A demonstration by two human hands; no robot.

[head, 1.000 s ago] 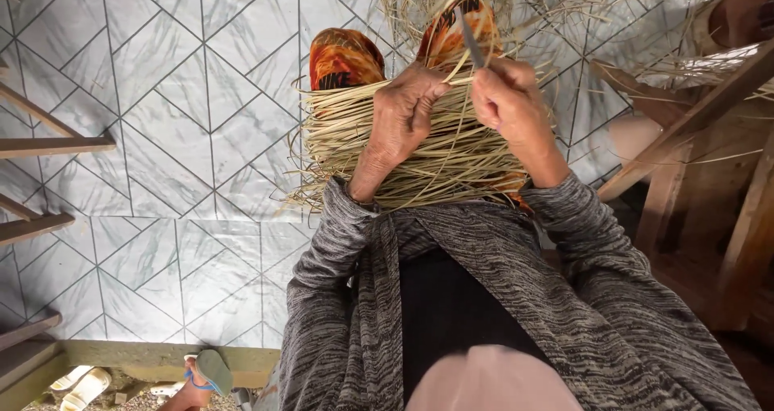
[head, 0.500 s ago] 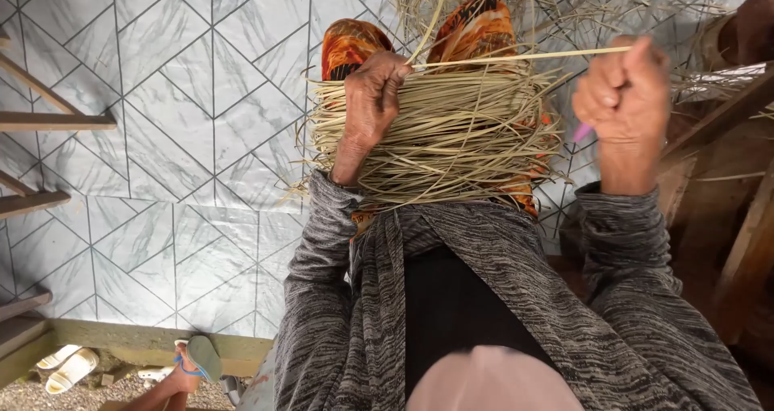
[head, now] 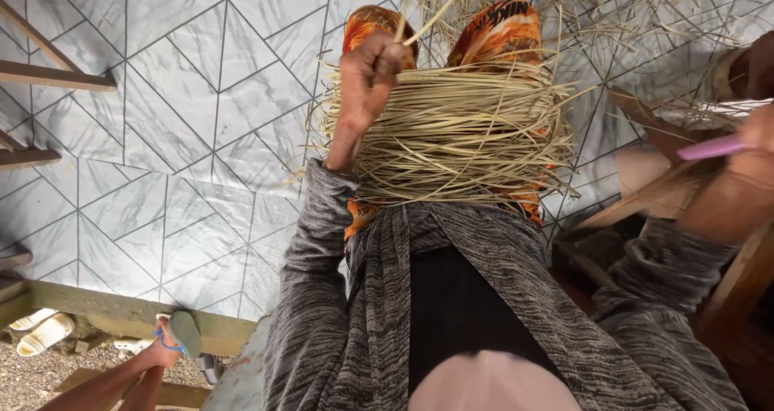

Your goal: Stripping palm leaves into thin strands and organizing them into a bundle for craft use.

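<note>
Left hand [head: 368, 71] is up at the far end of the lap, fingers pinched together on a single pale strip [head: 426, 20] that rises toward the top edge of the view. Under that wrist lies the bundle of dried strips [head: 463, 133], a thick sheaf running crosswise over both knees, its loose ends fanning out past each side. The knees wear an orange patterned cloth [head: 498, 28], showing above the bundle and in a small patch below it.

Right hand [head: 762, 133] is flung wide, right at the right edge of the view and mostly cut off; it is closed round a pink handle [head: 713, 147] that pokes out toward the lap. What sits at the handle's other end, I cannot tell. That hand is well apart from the bundle.

Grey marled sleeves [head: 314, 250] frame a dark front panel at the bottom. Beyond the knees, a scatter of loose strips [head: 597, 12] litters the pale tiled floor [head: 185, 137]. Brown wooden furniture [head: 726, 290] crowds the right side. Down in the bottom left corner, another person's foot in a green sandal [head: 184, 334] rests by a wooden step, with pale slippers [head: 40, 330] on the gravel nearby.
</note>
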